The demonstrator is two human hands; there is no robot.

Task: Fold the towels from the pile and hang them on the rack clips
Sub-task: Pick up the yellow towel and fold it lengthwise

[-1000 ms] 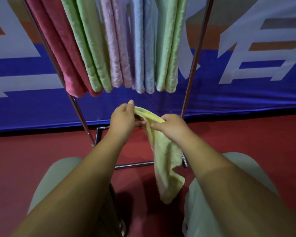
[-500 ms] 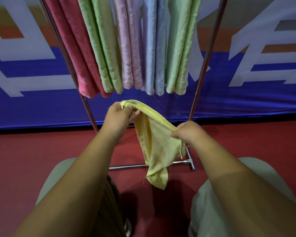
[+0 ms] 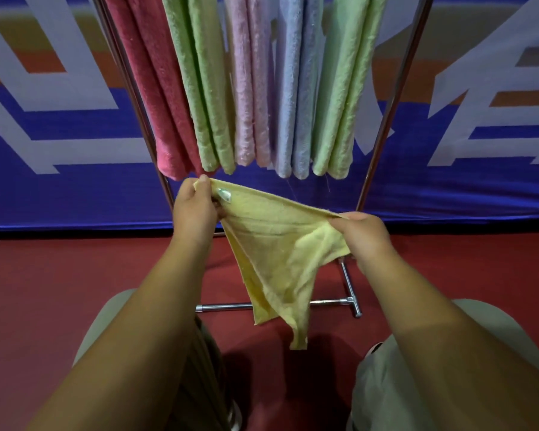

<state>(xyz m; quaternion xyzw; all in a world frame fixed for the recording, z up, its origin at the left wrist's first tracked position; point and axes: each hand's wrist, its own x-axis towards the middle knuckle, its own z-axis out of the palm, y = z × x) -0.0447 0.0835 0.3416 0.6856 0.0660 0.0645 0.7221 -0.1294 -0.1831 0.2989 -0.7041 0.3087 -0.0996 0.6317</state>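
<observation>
The left hand point(image 3: 196, 209) has its fingers curled and pinches one top corner of a yellow towel point(image 3: 280, 244), with the thumb on top of the edge. The right hand point(image 3: 363, 237) is lower and further to the right. It is also closed on the towel: the thumb presses on the top edge and the fingers gather some bunched cloth under it. Between the two hands the top edge of the towel is pulled almost straight and slopes down toward the right hand. The rest of the towel hangs below in loose folds and ends in a narrow point above the floor point(image 3: 75, 275), without touching it. A small shiny label point(image 3: 224, 194) sits on the towel just beside the left hand.

The towel is held in the air in front of a metal rack point(image 3: 386, 126), near the bottom ends of the towels that hang there. From left to right these are a red towel point(image 3: 156, 88), a green towel point(image 3: 199, 88), a pink towel point(image 3: 249, 88), a blue towel point(image 3: 293, 88) and a second green towel point(image 3: 343, 88), each folded double and hanging straight. The foot bar point(image 3: 350, 287) of the rack lies on the red floor, partly behind the yellow towel. Behind the rack stands a blue banner point(image 3: 75, 188) with big pale letters. The knees of the person, in light trousers point(image 3: 448, 368), show at the bottom.
</observation>
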